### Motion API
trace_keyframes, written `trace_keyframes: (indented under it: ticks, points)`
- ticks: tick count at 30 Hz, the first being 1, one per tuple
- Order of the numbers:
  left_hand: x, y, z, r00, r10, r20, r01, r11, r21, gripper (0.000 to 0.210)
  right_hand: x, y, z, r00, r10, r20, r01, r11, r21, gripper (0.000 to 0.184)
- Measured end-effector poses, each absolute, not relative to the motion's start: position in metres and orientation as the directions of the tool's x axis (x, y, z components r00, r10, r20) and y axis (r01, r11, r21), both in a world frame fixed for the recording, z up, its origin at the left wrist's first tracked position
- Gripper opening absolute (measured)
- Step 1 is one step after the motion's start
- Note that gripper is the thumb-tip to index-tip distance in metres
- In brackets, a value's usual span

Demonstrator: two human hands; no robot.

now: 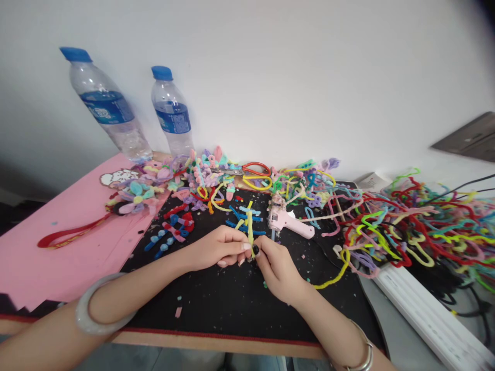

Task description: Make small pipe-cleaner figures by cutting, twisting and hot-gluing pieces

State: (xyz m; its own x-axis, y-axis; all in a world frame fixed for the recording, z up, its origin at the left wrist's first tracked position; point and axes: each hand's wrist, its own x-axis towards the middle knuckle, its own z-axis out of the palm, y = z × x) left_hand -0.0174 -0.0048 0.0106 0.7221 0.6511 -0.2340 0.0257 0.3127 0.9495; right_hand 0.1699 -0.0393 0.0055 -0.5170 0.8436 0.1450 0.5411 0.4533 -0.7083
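Observation:
My left hand (228, 247) and my right hand (275, 265) meet over the middle of the black mat. Between their fingertips, both pinch a pale yellow pipe cleaner (250, 224), which stands up from the grip and has a short side piece. Just behind it lie several blue pipe cleaner pieces (234, 221). A pink glue gun (290, 222) rests to the right of my right hand, its nozzle end coated in residue. To the left of my left hand are red and blue twisted pipe cleaner shapes (174, 229). The lower end of the yellow piece is hidden by my fingers.
Two water bottles (172, 113) lean by the wall. Scissors (257, 176) with red and yellow handles lie among finished pipe cleaner pieces. A tangled heap of pipe cleaners (421, 221) and a white power strip (425, 314) occupy the right. Pink paper (77, 232) covers the left side.

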Motion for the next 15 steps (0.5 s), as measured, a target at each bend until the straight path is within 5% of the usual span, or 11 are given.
trace_keyframes:
  ticks: [15]
  points:
    - [-0.0157,-0.0059,0.0082,0.703,0.668,-0.246,-0.005,0.350,0.937,0.026,0.1657,-0.0425,0.0034,-0.460,0.866,0.196,0.545,0.450,-0.707,0.015]
